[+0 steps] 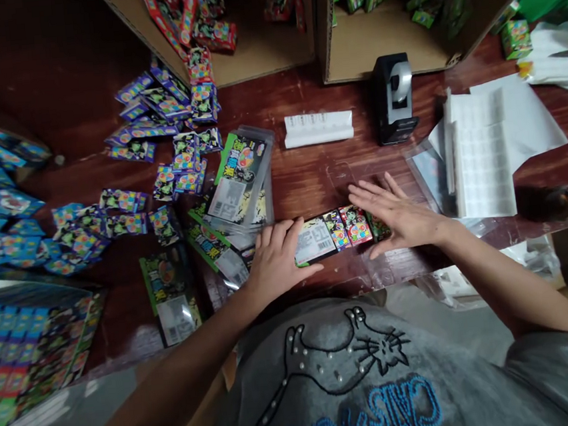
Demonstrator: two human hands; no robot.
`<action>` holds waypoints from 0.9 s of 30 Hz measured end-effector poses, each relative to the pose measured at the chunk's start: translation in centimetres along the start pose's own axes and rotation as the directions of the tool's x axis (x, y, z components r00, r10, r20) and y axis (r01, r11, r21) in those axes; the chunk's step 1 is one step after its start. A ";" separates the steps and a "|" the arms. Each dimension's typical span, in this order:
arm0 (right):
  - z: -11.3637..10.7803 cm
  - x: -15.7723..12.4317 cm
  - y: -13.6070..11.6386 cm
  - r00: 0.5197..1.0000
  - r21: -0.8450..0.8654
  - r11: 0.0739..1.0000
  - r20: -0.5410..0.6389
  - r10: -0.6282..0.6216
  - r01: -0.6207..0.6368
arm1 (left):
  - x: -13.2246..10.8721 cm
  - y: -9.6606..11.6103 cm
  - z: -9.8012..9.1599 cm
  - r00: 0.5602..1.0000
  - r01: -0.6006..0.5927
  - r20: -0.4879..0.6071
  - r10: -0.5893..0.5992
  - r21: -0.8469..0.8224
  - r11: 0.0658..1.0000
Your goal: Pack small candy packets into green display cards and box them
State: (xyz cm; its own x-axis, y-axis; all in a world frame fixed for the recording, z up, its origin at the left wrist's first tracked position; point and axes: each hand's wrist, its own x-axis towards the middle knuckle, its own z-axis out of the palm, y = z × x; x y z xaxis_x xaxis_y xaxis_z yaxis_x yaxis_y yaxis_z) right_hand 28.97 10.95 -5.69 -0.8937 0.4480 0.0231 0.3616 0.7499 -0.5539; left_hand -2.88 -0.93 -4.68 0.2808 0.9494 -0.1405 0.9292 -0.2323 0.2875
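Observation:
Flat on the table in front of me lies a printed card [314,240] with a barcode label. Beside it, in the same row, are a purple candy box [336,229] and a red candy box [355,224]. My left hand [278,257] grips the card's left end, fingers at the upper edge and thumb at the lower one. At the other end my right hand [400,218] rests with its fingers spread, partly covering a dark green box [378,228]. What lies under both palms is hidden.
Clear sleeves with printed cards [240,177] lie left of my hands, near scattered purple boxes [127,201]. A tape dispenser [394,102], a folded white paper [319,128] and white label sheets [482,160] are beyond. Cardboard cartons [258,51] stand along the back.

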 end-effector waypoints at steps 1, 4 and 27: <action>0.0 -0.2 0.2 1.000 0.017 1.000 0.007 -0.010 0.010 | 0.1 0.1 0.1 1.000 -0.006 0.000 0.006 -0.002 1.000; 1.0 0.4 0.2 0.998 0.101 0.993 0.003 -0.068 0.067 | 0.5 0.5 0.3 0.999 -0.036 0.005 0.036 -0.013 0.999; 0.9 0.5 0.5 1.000 0.097 0.995 0.019 -0.023 0.021 | 1.1 0.2 0.1 0.998 -0.056 0.018 0.057 -0.025 0.998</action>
State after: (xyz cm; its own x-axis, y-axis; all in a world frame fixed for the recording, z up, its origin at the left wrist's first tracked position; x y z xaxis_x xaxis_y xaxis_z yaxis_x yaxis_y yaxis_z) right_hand 28.44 11.12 -6.73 -0.9068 0.4211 0.0196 0.3154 0.7086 -0.6312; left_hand -2.42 0.03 -4.85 0.3374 0.9308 -0.1408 0.9057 -0.2802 0.3181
